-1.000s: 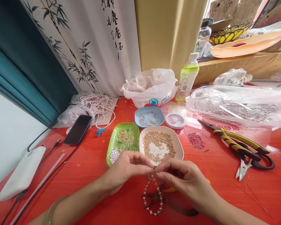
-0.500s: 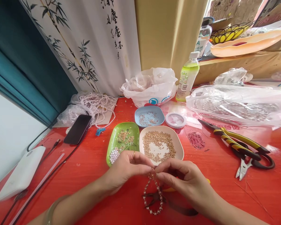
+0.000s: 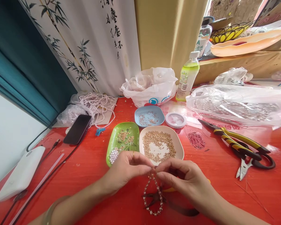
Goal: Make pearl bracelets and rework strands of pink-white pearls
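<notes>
A beaded bracelet [image 3: 160, 200] of gold and pale beads hangs in a closed loop from my fingertips. My left hand [image 3: 128, 170] pinches its top end between thumb and forefinger. Opposite it, my right hand [image 3: 181, 176] pinches the same end, the fingertips of both hands almost meeting. Behind the bracelet lies a pair of pliers [image 3: 152, 200], partly hidden by my right hand. Just beyond my fingers are a cream dish [image 3: 180, 149] of gold beads and a green dish [image 3: 110, 147] with small gold pieces and white pearls [image 3: 114, 155].
A blue dish [image 3: 137, 118] of small metal bits and a round lidded box [image 3: 175, 120] stand behind. Yellow-black pliers [image 3: 239, 137] and scissors [image 3: 244, 167] lie right. A phone [image 3: 77, 129], pearl strands [image 3: 96, 104] and a white power bank [image 3: 21, 173] are left. A bottle [image 3: 188, 79] stands behind.
</notes>
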{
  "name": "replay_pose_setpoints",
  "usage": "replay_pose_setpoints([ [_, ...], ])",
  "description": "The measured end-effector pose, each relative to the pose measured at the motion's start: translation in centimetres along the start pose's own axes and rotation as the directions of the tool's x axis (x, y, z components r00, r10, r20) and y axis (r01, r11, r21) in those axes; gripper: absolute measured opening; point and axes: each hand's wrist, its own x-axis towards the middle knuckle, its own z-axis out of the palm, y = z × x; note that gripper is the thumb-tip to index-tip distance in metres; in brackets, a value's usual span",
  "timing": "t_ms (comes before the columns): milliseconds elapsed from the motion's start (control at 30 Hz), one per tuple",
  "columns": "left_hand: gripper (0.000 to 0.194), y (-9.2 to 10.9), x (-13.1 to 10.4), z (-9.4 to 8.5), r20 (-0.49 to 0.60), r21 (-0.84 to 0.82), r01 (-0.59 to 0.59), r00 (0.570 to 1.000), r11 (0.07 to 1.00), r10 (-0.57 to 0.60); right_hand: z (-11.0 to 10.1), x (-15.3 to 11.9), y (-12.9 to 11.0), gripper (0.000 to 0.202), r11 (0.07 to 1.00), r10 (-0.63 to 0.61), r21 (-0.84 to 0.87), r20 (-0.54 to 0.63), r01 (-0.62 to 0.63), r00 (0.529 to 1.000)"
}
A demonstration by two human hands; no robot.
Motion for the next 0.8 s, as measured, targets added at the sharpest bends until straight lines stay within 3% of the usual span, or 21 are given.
replay_pose_setpoints([
  [400,0.009,-0.04,-0.51,0.30,-0.013,0.140,-0.118,0.993,0.983,0.121,0.06,0.03,0.41,0.023,0.999,0.038,0.035,0.016,-0.038,0.999],
  [800,0.008,0.01,-0.59,0.47,-0.037,0.169,-0.124,0.991,0.978,0.132,0.14,0.07,0.52,0.020,0.997,0.053,0.056,0.025,-0.054,0.998],
])
